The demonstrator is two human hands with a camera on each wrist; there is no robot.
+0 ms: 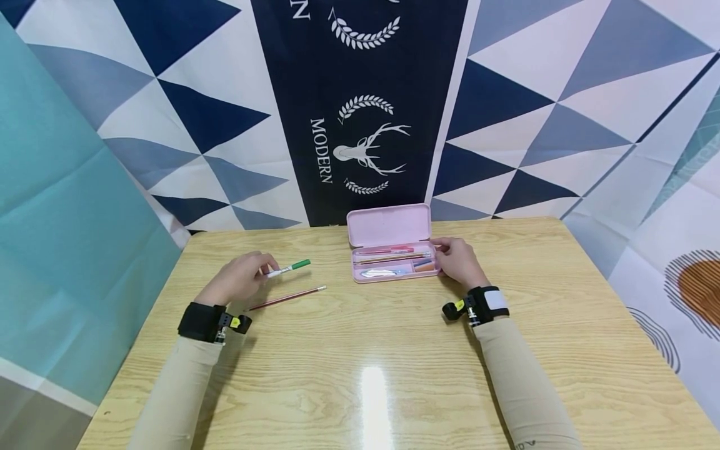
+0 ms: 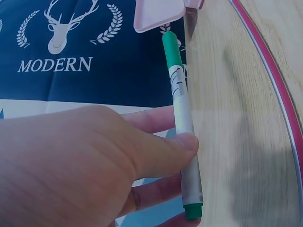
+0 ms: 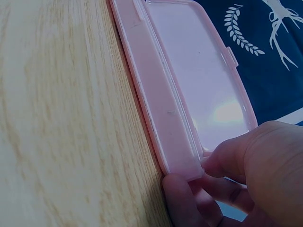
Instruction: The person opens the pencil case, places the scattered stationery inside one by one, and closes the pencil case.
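Note:
My left hand [image 1: 243, 275] pinches a white marker with a green cap [image 1: 292, 267] between thumb and fingers, above the table's left part. In the left wrist view the marker [image 2: 183, 104] points away from the hand, its cap still on. Below it on the table lies a red-striped pencil [image 1: 288, 297]. A pink pencil case [image 1: 389, 226] stands with its lid raised near the table's back edge. My right hand [image 1: 458, 261] grips the case's right end; in the right wrist view, thumb and fingers hold the corner of the case [image 3: 161, 90].
Inside the case lie a reddish pen [image 1: 402, 250], pencils [image 1: 390, 258], a whitish item [image 1: 379, 273] too small to make out and an orange and blue block [image 1: 424, 267]. A patterned cloth [image 1: 225, 112] hangs behind the wooden table [image 1: 315, 369].

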